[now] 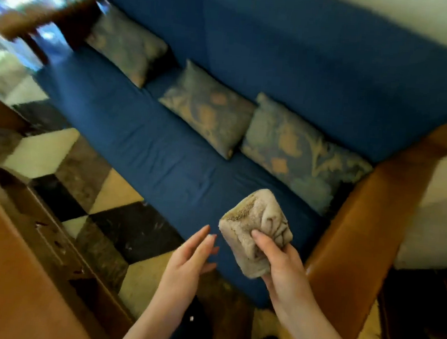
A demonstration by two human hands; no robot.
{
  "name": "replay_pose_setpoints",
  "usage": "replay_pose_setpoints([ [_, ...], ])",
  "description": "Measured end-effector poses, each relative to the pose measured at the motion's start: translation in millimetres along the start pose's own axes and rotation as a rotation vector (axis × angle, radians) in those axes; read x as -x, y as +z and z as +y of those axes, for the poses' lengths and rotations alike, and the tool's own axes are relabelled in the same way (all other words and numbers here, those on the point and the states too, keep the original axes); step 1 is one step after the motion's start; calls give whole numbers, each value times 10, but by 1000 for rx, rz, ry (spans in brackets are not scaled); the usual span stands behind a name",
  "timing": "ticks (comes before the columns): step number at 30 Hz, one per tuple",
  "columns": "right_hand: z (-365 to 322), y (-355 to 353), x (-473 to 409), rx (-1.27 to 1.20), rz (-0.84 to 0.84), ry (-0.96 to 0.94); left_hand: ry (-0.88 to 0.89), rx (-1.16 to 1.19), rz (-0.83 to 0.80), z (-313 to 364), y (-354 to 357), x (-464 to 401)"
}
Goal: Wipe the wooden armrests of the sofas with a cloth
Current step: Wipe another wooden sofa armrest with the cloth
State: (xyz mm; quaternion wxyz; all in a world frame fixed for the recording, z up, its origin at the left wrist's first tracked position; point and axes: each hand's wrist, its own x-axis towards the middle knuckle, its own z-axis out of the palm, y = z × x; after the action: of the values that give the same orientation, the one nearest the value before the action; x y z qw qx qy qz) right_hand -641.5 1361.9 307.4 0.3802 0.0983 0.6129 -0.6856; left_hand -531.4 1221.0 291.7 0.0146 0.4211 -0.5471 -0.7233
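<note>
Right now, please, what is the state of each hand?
Left hand: open, fingers straight, holding nothing.
Right hand: closed on the folded cloth, held above the sofa seat.

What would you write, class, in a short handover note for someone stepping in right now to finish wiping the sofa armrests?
Right hand: grip closed on the folded cloth, held above the blue sofa seat.
Left hand: open, holding nothing, beside the cloth.
Near wooden armrest: just right of the cloth, not touched now.
Far armrest: blurred, at the sofa's other end.
Done: cannot tell.
Left: bring the cloth to the near armrest and wipe, probably then the far one.
</note>
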Motion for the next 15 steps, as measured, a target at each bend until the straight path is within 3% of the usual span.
replay_pose_setpoints([
  [2,-220,419,97,98,-14,-31,115,-37,115,273,-173,131],
  [4,-443,1184,225,173,-123,-59,254,-14,297,655,-724,352],
  [9,-573,2665,372,224,-423,-23,401,108,552,1201,-1807,661],
  [15,-553,3899,280,365,-648,-50,387,342,658,1443,-2785,769],
])
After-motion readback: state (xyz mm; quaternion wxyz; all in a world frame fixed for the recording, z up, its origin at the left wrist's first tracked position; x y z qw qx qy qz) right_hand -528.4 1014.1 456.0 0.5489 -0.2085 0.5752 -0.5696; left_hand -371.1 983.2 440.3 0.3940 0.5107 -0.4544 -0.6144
